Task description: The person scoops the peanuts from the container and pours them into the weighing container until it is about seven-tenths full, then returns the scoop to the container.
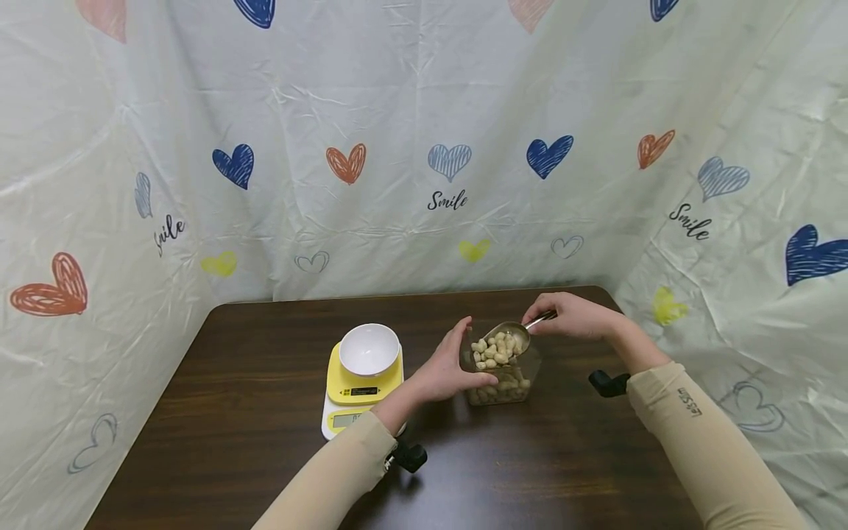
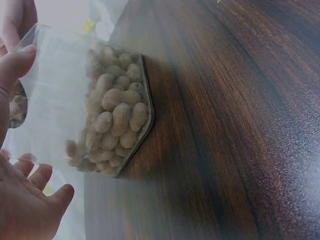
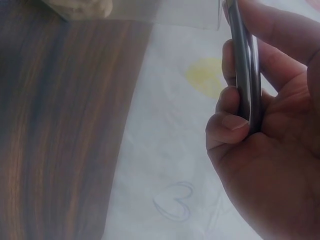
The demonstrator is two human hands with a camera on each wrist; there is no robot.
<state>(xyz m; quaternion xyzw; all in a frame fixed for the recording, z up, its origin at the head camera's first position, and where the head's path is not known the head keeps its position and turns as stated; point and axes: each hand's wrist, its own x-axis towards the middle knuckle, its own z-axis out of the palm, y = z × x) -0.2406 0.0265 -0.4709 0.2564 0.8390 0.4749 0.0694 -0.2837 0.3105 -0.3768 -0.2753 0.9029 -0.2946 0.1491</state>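
tub (image 2: 57, 95): clear-walled, mouth up on the table (image 1: 265, 419), between the two hands; peanuts (image 2: 120, 110) in its lower part, seen through the wall; the tall bare wall above them presumably stops spills
left hand (image 1: 442, 373): thumb and fingers spread apart around the tub's left side, thumb at the near wall, fingers toward the far one; tub held between them, likely to stop it sliding or tipping
right hand (image 1: 568, 313): fingers curled, thumb against them, pinching the scoop (image 1: 521, 332) by its handle; the grip well back on the handle probably leaves the knuckles clear of the rim
scoop: metal, laden with peanuts, at the tub's mouth; so placed, any stray nut should drop back in; contact with the rim, cannot tell
scale (image 1: 336, 391): yellow and white, left of the tub, near the left arm; display (image 1: 345, 420) partly behind the sleeve (image 1: 358, 464), reading not legible
bowl (image 1: 369, 350): white, upright on the scale's platform, touched by neither hand; seated there, it presumably rests its whole weight on the platform
curtain (image 1: 384, 228): white with hearts, behind the table
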